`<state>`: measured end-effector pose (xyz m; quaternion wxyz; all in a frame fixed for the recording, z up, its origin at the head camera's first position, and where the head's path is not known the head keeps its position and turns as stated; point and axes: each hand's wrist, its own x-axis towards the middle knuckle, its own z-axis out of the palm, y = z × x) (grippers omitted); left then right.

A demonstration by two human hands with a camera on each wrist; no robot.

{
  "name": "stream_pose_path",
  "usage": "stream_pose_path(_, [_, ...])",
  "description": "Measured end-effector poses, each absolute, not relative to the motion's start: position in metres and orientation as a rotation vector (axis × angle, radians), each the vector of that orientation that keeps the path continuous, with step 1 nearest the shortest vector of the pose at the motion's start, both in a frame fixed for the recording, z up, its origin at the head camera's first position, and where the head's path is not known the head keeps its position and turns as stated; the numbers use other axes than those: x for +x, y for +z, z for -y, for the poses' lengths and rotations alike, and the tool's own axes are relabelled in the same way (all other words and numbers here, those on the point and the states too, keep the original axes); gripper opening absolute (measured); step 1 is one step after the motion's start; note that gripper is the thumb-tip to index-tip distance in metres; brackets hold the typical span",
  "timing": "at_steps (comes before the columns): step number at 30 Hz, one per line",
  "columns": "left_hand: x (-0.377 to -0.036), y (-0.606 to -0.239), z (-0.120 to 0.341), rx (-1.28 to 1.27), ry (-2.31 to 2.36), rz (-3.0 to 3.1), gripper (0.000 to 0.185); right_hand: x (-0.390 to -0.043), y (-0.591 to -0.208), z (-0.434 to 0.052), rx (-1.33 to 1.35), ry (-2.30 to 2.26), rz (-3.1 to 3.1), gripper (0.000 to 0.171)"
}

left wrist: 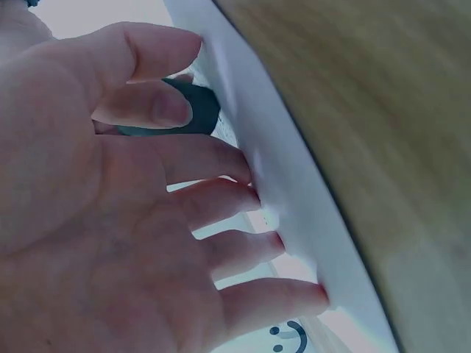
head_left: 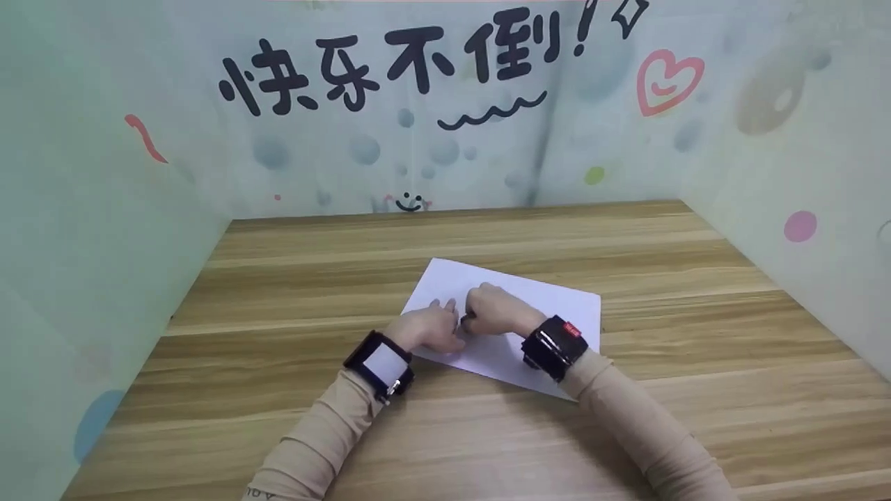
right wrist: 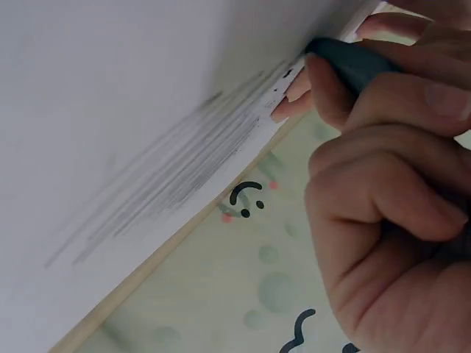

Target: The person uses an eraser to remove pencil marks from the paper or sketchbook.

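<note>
A white sheet of paper (head_left: 550,306) is lying at an angle near the middle of the wooden table (head_left: 292,278), and both hands are working on its near-left part, almost touching each other. The left hand (head_left: 428,327) is resting flat on the sheet with its fingers (left wrist: 243,202) straight and slightly spread, their tips pressing the paper down. The right hand (head_left: 491,311) is curling round a dark drawing stick (right wrist: 353,62), probably a crayon or a thick pencil, though the wrist view is too close to say which; its tip is sitting on the paper just beside the left fingertips.

Judging from the right wrist view, the shading is already under way: a band of grey strokes (right wrist: 184,165) is running across the sheet from the tip of the stick, denser near the tip and thinning out farther off. The patch looks loose and uneven, with white showing between the lines, so it seems partly filled rather than finished. From the head view most of the sheet, above all the far and right portions, is showing no marks, which suggests that the greater part of the paper is still untouched. The marks themselves are hidden behind the hands in that view.
</note>
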<state>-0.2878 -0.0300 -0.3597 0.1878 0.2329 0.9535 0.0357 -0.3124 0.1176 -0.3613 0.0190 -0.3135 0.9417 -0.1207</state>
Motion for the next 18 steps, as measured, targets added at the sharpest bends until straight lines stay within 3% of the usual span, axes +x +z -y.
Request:
stream_pose_path(8, [-0.282, -0.362, 0.03, 0.574, 0.099, -2.678, 0.072, -0.336, -0.359, -0.152, -0.609, -0.59, -3.017, 0.023])
stream_pose_path(12, [-0.283, -0.358, 0.034, 0.608, 0.113, -2.652, 0.071, -0.343, -0.355, -0.161, -0.552, -0.721, -3.026, 0.025])
stream_pose_path(18, [-0.288, -0.356, 0.037, 0.739, 0.115, -2.708, 0.049, -0.345, -0.356, -0.158, -0.574, -0.664, -2.99, 0.021])
